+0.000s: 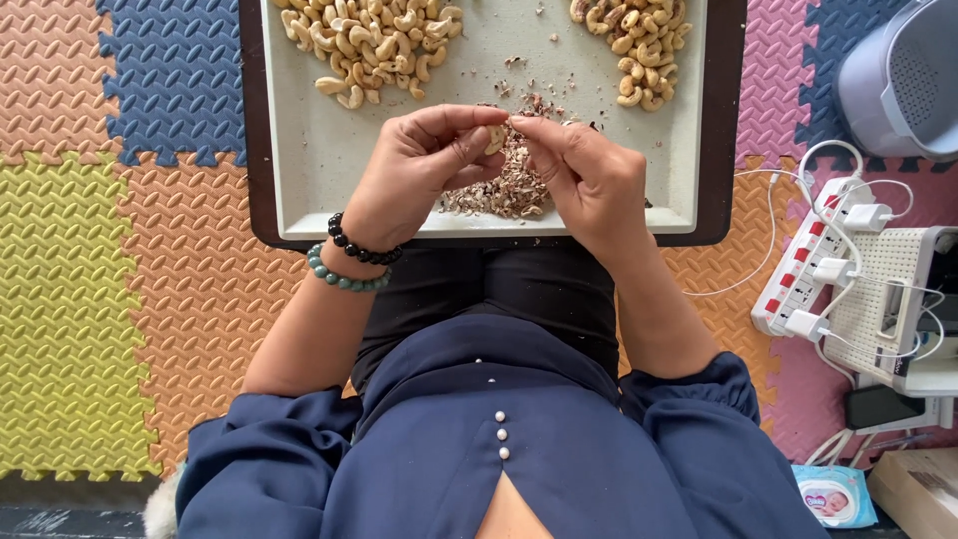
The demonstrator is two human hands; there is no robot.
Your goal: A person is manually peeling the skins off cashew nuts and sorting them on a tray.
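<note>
My left hand (424,165) pinches a single pale cashew nut (494,139) between thumb and fingers. My right hand (584,175) meets it from the right, its fingertips touching the same nut. Both hands hover over a heap of brownish peeled skins (504,190) on a light tray with a dark rim (319,160). A pile of cashews (369,45) lies at the tray's far left, another pile of cashews (634,45) at its far right. Two bead bracelets (349,260), one black and one green, circle my left wrist.
The tray rests across my lap on a floor of coloured foam mats (110,250). A white power strip with plugs and cables (813,260) lies to the right, beside a white box device (888,309). A grey bin (903,80) stands at the far right.
</note>
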